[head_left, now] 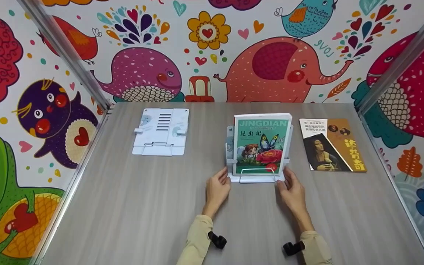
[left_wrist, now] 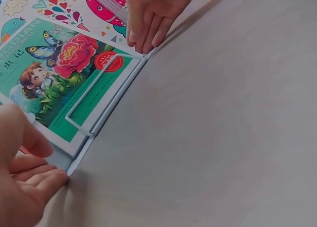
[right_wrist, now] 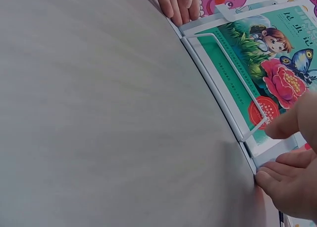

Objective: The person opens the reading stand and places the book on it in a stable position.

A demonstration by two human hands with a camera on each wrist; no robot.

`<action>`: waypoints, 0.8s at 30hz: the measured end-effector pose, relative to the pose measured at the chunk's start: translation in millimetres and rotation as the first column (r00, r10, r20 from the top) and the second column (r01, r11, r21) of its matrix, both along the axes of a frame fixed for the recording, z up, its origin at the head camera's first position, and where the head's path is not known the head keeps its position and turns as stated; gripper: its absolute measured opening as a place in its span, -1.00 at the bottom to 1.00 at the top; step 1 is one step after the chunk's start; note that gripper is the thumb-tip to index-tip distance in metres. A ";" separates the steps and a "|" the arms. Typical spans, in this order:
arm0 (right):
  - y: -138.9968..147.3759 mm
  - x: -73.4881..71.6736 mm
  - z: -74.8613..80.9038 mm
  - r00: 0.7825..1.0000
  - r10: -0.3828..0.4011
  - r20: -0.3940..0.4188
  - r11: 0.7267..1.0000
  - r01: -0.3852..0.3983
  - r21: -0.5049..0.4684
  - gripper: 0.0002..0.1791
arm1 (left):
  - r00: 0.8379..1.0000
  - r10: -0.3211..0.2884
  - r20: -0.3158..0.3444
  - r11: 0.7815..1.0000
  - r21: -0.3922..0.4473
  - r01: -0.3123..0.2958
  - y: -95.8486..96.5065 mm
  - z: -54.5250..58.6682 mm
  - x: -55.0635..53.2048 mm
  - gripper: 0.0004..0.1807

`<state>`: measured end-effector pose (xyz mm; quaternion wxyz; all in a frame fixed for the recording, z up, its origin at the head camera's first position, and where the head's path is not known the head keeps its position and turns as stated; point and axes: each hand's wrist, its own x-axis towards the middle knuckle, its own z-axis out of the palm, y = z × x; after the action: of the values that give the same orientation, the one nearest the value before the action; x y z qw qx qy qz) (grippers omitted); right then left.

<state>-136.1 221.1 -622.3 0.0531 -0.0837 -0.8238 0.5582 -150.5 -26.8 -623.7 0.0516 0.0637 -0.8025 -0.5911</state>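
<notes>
A white book stand (head_left: 230,176) stands on the table with a green book (head_left: 256,147) leaning upright on it. The book's cover shows a child, a butterfly and a red flower. A white wire holder (left_wrist: 99,83) crosses the front of its lower cover. My left hand (head_left: 218,188) holds the stand's left front corner, thumb above the base and fingers at its edge. At the right front corner, my right hand (head_left: 293,191) grips the base the same way, its thumb (right_wrist: 287,125) near the wire. The stand's back is mostly hidden by the book.
Another white book stand (head_left: 160,134) lies folded flat at the back left of the table (head_left: 153,206). To the right lies a brown and white book (head_left: 333,145) with a painted portrait. Metal frame bars and cartoon-printed walls (head_left: 204,66) enclose the table.
</notes>
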 end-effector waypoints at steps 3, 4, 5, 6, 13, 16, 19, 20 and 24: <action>3.8 -5.8 -0.1 1.000 0.021 0.006 1.000 -0.021 -0.008 -0.33 | 0.999 -0.038 0.033 0.999 0.005 0.038 2.3 3.2 -9.1 -0.57; 4.8 -7.5 0.6 1.000 0.027 0.013 1.000 -0.027 -0.008 -0.32 | 0.998 -0.047 0.042 0.999 0.006 0.047 3.5 4.2 -11.7 -0.56; 6.0 -9.7 0.9 0.999 0.031 0.017 0.999 -0.030 -0.009 -0.32 | 0.997 -0.054 0.050 0.999 0.007 0.054 4.8 5.0 -14.5 -0.56; 7.1 -12.0 1.4 0.999 0.032 0.020 0.999 -0.032 -0.011 -0.32 | 0.997 -0.060 0.056 0.998 0.008 0.060 6.2 5.3 -17.3 -0.55; 15.7 -27.1 4.2 0.998 0.042 0.046 0.999 -0.041 -0.014 -0.28 | 0.989 -0.125 0.083 0.992 0.003 0.125 13.6 8.2 -35.7 -0.50; 19.4 -32.8 4.4 0.996 0.057 0.064 0.998 -0.058 0.011 -0.26 | 0.979 -0.176 0.102 0.984 0.004 0.177 14.7 10.9 -42.9 -0.46; 22.6 -38.1 4.8 0.995 0.068 0.067 0.997 -0.070 0.033 -0.25 | 0.965 -0.227 0.134 0.974 0.007 0.228 16.3 13.9 -49.5 -0.42; 23.5 -39.7 5.3 0.995 0.068 0.070 0.997 -0.071 0.037 -0.25 | 0.961 -0.240 0.140 0.970 0.004 0.242 17.2 15.0 -51.6 -0.41; 27.2 -47.6 6.4 0.995 0.064 0.082 0.997 -0.068 0.045 -0.27 | 0.950 -0.266 0.161 0.962 -0.011 0.272 21.5 17.9 -59.7 -0.38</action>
<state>-183.7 248.3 -615.9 0.0032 -0.0774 -0.8407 0.5359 -210.2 -5.4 -605.8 -0.0922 -0.0003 -0.8148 -0.5724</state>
